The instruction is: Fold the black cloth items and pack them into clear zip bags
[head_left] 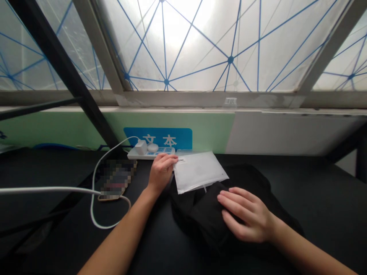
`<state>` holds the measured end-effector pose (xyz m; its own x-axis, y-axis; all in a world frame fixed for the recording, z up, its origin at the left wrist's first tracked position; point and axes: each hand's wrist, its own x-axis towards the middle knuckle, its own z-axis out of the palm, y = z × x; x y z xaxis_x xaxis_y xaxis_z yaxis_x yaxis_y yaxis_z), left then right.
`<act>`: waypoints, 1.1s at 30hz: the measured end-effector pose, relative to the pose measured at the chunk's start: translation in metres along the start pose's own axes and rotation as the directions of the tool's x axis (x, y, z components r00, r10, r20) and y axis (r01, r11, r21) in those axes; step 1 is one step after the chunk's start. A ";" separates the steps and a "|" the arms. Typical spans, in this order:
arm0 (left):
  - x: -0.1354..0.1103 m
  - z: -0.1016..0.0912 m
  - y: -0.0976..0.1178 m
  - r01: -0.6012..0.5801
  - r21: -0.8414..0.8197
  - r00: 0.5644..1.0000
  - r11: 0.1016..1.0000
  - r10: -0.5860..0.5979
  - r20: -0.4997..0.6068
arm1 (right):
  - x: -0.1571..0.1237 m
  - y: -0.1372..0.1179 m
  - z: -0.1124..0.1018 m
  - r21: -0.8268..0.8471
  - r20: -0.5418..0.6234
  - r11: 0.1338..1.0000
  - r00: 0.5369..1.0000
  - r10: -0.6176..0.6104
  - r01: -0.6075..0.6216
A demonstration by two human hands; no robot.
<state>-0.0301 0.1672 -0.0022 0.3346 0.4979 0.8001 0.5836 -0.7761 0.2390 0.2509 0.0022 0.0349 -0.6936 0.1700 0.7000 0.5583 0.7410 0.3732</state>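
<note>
My left hand [163,171] pinches the upper left corner of a white, frosted plastic zip bag [199,171]. The bag lies tilted over the far part of a bunched black cloth [206,217], which looks like a garment. My right hand [247,214] rests on this cloth near the bag's lower edge, fingers stretched out and slightly spread. A small white mark shows on the cloth just below the bag. Whether anything is inside the bag I cannot tell.
Left of my left hand lies a phone [118,179], its screen blurred out, with a white cable [92,206] looping round it. A white power strip [137,154] with plugs stands against the green wall panel [206,130]. A black metal frame [65,65] slants across the left side.
</note>
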 end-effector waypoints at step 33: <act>0.004 -0.030 0.060 -0.002 -0.124 0.759 0.992 0.082 0.646 | -0.025 0.099 0.050 0.137 0.699 0.827 0.645 0.309 -0.545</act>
<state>-0.0161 0.1110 0.0313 0.7795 0.5644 0.2717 0.4869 -0.8188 0.3041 0.3007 0.1042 0.0237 -0.5932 0.7926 0.1410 0.7773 0.6095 -0.1560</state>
